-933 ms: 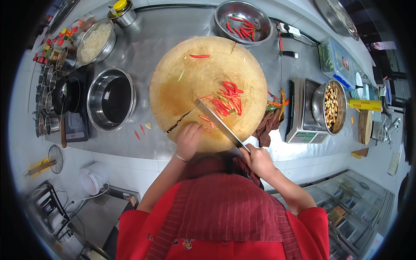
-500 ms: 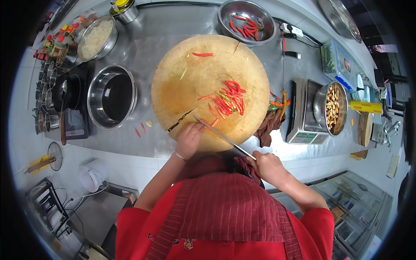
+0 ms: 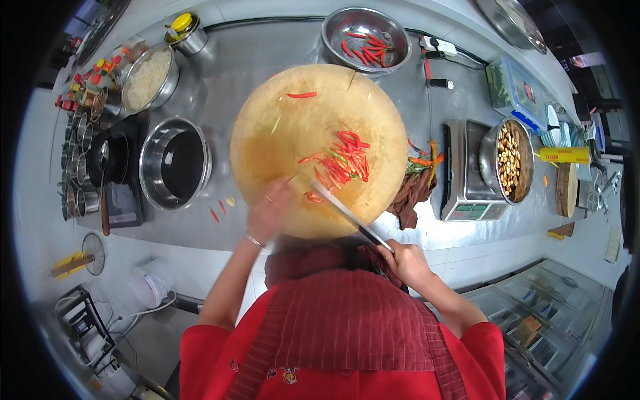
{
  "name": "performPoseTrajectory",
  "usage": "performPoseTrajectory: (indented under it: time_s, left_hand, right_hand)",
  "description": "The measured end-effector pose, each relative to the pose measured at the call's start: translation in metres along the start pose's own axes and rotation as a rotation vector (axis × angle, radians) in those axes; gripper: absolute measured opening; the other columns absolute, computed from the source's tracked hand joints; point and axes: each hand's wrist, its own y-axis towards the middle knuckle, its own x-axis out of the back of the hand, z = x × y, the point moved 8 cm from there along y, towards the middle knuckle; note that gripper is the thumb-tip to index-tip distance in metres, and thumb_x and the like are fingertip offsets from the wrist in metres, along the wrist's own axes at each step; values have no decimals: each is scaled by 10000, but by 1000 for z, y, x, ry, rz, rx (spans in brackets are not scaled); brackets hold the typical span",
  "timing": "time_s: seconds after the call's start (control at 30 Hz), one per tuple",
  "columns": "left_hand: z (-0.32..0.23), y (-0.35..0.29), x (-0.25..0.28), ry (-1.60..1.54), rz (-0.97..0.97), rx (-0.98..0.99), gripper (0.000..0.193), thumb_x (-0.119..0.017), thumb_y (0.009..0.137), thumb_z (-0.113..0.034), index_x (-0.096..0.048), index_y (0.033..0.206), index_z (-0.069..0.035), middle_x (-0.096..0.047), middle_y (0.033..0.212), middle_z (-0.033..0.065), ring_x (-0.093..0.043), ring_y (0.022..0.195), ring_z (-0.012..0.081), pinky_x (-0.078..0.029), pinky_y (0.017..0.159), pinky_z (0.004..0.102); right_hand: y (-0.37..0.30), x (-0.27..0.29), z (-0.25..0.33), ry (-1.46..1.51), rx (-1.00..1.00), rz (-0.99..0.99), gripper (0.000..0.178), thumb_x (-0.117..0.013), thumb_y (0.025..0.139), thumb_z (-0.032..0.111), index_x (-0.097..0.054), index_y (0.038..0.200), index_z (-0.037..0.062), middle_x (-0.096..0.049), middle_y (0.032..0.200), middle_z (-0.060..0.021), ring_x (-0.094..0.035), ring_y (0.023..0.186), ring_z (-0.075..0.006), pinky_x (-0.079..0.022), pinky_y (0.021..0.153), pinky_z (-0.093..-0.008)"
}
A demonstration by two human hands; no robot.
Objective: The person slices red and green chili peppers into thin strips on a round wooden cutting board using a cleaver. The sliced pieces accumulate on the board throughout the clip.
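Observation:
A round wooden chopping block point(image 3: 267, 113) stands in front of me, with a heap of sliced red chillies point(image 3: 347, 160) right of its middle. One whole red chilli point(image 3: 302, 95) lies apart near its far side. My right hand point(image 3: 407, 263) is closed round the handle of a knife point(image 3: 343, 211), whose blade slants over the block's near edge with its tip close to a few red pieces point(image 3: 314, 197). At the near left edge of the block is my left hand point(image 3: 270, 207), with a ring and a bracelet; motion smears its fingers, and whether they hold anything is unclear.
A steel bowl of whole red chillies point(image 3: 331, 52) stands beyond the block. To the left is a steel basin with dark contents point(image 3: 148, 163). On the right, a scale point(image 3: 455, 170) stands beside a steel bowl of brown-and-white pieces point(image 3: 491, 160). A brown cloth point(image 3: 407, 200) lies by the block.
My left hand has moved left, toward the block's edge, and is blurred. The knife's tip has shifted slightly right, with the blade turned more face-up. The whole view has also shifted a little.

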Motion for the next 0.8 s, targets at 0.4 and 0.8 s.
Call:
performPoseTrajectory:
  time_s: [0.4, 0.8]
  left_hand:
    - [-9, 163, -172, 54, 805, -328, 195, -681, 760, -126, -680, 954, -101, -631, 1014, 50, -577, 1031, 247, -482, 898, 351]
    - [-18, 166, -172, 113, 994, -203, 211, -703, 745, -147, -639, 939, -94, -627, 979, 84, -586, 1024, 278, -505, 859, 384]
  right_hand:
    - [0, 1, 13, -166, 100, 169, 214, -653, 828, 249, -559, 867, 61, -641, 658, -145, -654, 616, -351, -520, 546, -459]
    - [8, -8, 0, -113, 44, 280, 228, -624, 845, 267, -559, 926, 63, -664, 740, -173, -663, 669, -377, -532, 595, -482]
